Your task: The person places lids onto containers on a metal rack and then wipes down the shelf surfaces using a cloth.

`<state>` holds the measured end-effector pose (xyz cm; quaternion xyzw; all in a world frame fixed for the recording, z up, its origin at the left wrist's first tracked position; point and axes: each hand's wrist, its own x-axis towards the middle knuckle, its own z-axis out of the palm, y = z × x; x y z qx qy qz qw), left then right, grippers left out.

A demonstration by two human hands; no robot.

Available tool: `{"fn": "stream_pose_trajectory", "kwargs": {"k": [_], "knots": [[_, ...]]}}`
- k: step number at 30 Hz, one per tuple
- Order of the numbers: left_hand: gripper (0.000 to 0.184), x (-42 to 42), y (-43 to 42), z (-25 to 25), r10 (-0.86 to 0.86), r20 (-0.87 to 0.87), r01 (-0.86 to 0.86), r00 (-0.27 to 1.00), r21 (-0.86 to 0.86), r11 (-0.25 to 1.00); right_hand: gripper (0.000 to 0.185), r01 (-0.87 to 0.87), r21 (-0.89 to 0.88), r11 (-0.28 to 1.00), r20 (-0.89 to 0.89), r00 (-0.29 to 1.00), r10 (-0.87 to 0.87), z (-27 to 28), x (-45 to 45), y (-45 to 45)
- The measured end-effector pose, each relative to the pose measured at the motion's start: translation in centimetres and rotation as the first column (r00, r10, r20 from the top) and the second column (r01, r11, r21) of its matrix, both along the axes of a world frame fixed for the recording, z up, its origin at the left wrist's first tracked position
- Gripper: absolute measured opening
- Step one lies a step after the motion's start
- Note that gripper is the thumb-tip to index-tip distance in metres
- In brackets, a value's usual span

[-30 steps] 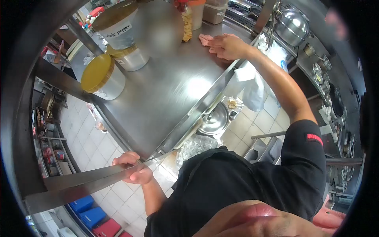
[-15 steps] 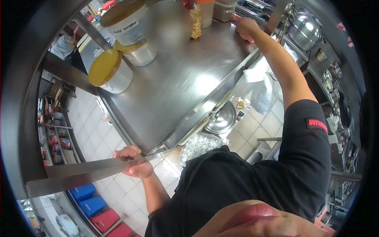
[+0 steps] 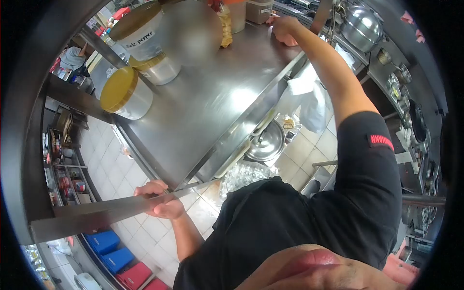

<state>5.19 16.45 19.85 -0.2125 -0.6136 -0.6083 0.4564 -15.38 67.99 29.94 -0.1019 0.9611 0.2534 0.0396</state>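
My right hand [image 3: 285, 30] is closed over a pink cloth [image 3: 290, 41] at the far right part of the steel shelf [image 3: 203, 106]. Most of the cloth is hidden under the hand. At the near left corner, my left hand [image 3: 159, 199] is wrapped round a metal rail [image 3: 96, 215]. A tub labelled pepper [image 3: 140, 31], a yellow-lidded tub [image 3: 128, 94] and another lidded tub [image 3: 157, 67] stand on the left side. Beyond the middle are a bag of yellowish pieces [image 3: 225, 29] and a brown container [image 3: 258, 10] near my right hand.
Steel posts [image 3: 77, 99] rise at the shelf's left. Below lie a metal bowl [image 3: 266, 140] and clear plastic wrap [image 3: 244, 176]. A white plastic bag [image 3: 311, 106] hangs at the right edge. Pans hang at the right, and a person [image 3: 73, 59] is far left.
My right hand has moved away from me along the shelf with the pink cloth, toward the brown container. My left hand has stayed on the rail.
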Motion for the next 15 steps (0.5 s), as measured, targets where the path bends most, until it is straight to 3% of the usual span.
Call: {"fn": "stream_pose_trajectory", "kwargs": {"k": [4, 8, 11, 13, 15], "knots": [[0.075, 0.2, 0.0, -0.3, 0.02, 0.025, -0.022, 0.999, 0.051, 0.998, 0.021, -0.02, 0.181, 0.983, 0.139, 0.99, -0.005, -0.7, -3.1, 0.5], [0.077, 0.4, 0.0, 0.0, 0.045, 0.054, -0.047, 0.998, 0.044, 0.998, 0.014, -0.277, 0.336, 0.9, 0.438, 0.892, 0.111, -0.9, -4.2, 0.9], [0.075, 0.3, -0.3, -0.3, 0.008, 0.025, -0.009, 1.0, 0.033, 0.999, 0.015, -0.623, 0.302, 0.721, 0.761, 0.613, 0.212, -2.2, -5.1, 3.3], [0.07, 0.4, -0.7, -0.7, -0.05, -0.007, 0.05, 0.999, 0.015, 0.999, 0.019, -0.882, 0.145, 0.448, 0.923, 0.284, 0.26, -3.1, -5.8, 5.3], [0.072, 0.2, -1.2, -1.1, -0.076, -0.012, 0.076, 0.997, -0.009, 0.997, 0.024, -0.978, -0.038, 0.204, 0.96, 0.021, 0.279, -4.3, -6.2, 7.1]]}}
